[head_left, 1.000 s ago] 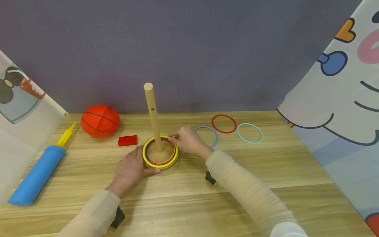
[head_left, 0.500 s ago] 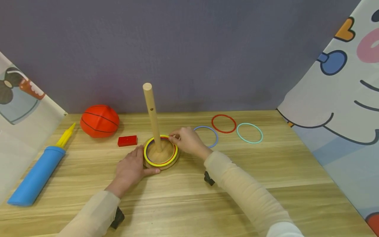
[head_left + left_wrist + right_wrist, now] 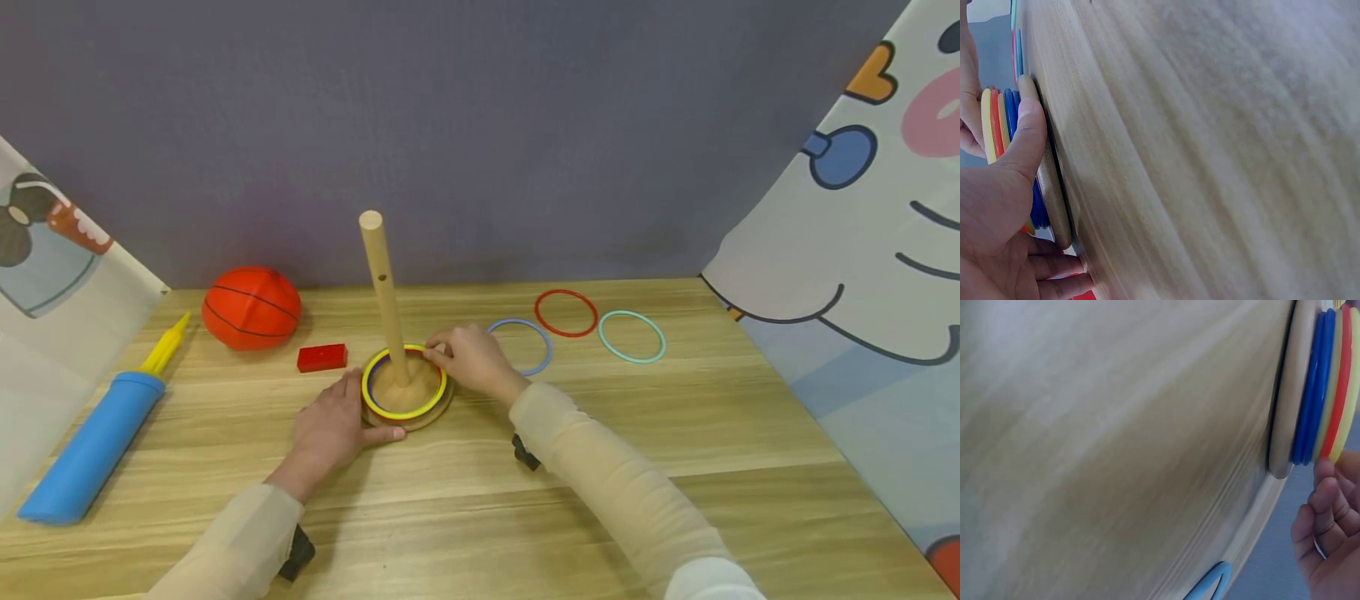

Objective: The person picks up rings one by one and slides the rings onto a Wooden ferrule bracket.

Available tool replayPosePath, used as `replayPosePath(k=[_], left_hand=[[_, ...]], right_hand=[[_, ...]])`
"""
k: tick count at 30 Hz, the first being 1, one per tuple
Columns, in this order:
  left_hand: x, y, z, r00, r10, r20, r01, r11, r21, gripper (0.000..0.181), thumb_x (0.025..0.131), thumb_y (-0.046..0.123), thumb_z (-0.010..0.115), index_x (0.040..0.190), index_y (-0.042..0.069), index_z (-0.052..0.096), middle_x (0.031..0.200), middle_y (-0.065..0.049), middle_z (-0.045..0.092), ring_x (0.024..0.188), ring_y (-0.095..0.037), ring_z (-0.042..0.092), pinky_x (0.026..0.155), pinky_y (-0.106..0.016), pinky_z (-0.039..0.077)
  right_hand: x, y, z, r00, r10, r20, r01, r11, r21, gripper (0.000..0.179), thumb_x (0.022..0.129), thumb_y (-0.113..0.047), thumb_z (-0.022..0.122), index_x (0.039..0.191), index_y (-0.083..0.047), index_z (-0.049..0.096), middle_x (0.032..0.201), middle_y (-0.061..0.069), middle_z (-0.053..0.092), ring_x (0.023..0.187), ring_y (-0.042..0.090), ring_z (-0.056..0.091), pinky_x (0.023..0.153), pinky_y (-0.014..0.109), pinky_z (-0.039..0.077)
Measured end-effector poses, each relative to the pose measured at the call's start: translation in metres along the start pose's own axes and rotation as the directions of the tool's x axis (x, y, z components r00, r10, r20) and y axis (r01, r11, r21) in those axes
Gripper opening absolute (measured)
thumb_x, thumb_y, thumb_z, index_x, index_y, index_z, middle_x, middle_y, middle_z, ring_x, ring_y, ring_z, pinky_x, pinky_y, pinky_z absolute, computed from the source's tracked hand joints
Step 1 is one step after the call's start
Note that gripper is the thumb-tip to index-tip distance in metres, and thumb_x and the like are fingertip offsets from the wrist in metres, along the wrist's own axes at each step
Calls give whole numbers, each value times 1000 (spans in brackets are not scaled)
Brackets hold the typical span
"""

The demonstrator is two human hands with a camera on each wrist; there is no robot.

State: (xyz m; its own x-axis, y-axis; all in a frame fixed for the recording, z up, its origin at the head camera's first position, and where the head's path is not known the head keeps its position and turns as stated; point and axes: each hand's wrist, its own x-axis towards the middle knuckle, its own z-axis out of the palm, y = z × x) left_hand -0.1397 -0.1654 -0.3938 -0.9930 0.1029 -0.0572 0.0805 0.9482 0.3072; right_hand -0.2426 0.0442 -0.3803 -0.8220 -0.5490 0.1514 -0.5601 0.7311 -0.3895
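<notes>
A wooden peg stand (image 3: 387, 300) has blue rings (image 3: 1319, 394), a red ring (image 3: 1339, 387) and a top yellow ring (image 3: 405, 416) stacked round its post; the left hand (image 3: 330, 425) grips the stand's base (image 3: 1054, 195) from its left; the right hand (image 3: 476, 360) pinches the top yellow ring at the stand's right; farther right of the stand lie loose rings, light blue (image 3: 550, 350) and mint (image 3: 663, 346); left of it, a red block (image 3: 322, 358).

Stacked coloured rings (image 3: 1327, 387) encircle an upright wooden peg (image 3: 386, 296).
</notes>
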Motion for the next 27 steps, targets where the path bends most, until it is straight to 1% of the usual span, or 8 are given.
replayPosePath(k=[3, 7, 10, 15, 20, 24, 27], left_hand=[[0, -1, 0, 1000, -2, 5, 2, 1000, 3, 116, 76, 63, 81, 150, -12, 32, 148, -32, 45, 128, -49, 51, 90, -62, 51], [0, -1, 1, 1000, -3, 6, 3, 1000, 9, 117, 76, 64, 81, 150, -12, 31, 149, -32, 45, 128, -49, 51, 90, -62, 51], [0, -2, 1, 1000, 4, -9, -4, 1000, 5, 116, 75, 62, 82, 149, -12, 33, 147, -32, 47, 127, -49, 52, 90, -62, 51], [0, -2, 2, 999, 12, -39, -13, 1000, -7, 115, 74, 61, 84, 148, -12, 35, 144, -32, 49, 124, -50, 54, 87, -62, 52], [0, -1, 2, 999, 10, -35, -10, 1000, -8, 116, 73, 62, 84, 148, -11, 35, 145, -32, 48, 124, -50, 54, 86, -63, 52], [1, -1, 2, 1000, 8, -27, -8, 1000, -7, 118, 72, 63, 84, 148, -12, 34, 146, -32, 47, 125, -50, 53, 86, -63, 51], [2, -1, 2, 1000, 4, -21, -4, 1000, -8, 118, 72, 63, 84, 149, -12, 33, 146, -32, 47, 125, -49, 52, 87, -63, 51]], right_hand=[[0, 1, 1, 1000, 2, 6, -2, 1000, 4, 22, 101, -29, 66, 112, -14, 78, 70, -5, 68, 62, 6, 58, 55, 23, 44], [-1, 4, -2, 1000, 14, 11, -15, 999, 50, 24, 102, -30, 64, 114, -13, 77, 71, -6, 67, 62, 6, 57, 55, 23, 44], [-5, 7, -8, 1000, 23, 5, -23, 995, 93, 26, 102, -29, 65, 116, -12, 77, 74, -5, 69, 63, 7, 58, 57, 24, 46], [-12, 16, -21, 1000, 29, 9, -30, 993, 117, 29, 101, -27, 67, 122, -9, 74, 82, -1, 71, 69, 10, 62, 64, 27, 50], [-21, 32, -35, 997, 76, 18, -78, 990, 118, 32, 100, -28, 67, 127, -10, 72, 91, 0, 73, 79, 13, 65, 70, 30, 53], [-28, 52, -43, 995, 100, -25, -96, 986, 136, 30, 98, -23, 70, 124, -7, 73, 92, 2, 74, 82, 17, 67, 72, 34, 55], [-34, 66, -47, 989, 138, -56, -129, 982, 135, 29, 96, -20, 72, 121, -5, 74, 92, 5, 74, 83, 21, 68, 74, 37, 55]])
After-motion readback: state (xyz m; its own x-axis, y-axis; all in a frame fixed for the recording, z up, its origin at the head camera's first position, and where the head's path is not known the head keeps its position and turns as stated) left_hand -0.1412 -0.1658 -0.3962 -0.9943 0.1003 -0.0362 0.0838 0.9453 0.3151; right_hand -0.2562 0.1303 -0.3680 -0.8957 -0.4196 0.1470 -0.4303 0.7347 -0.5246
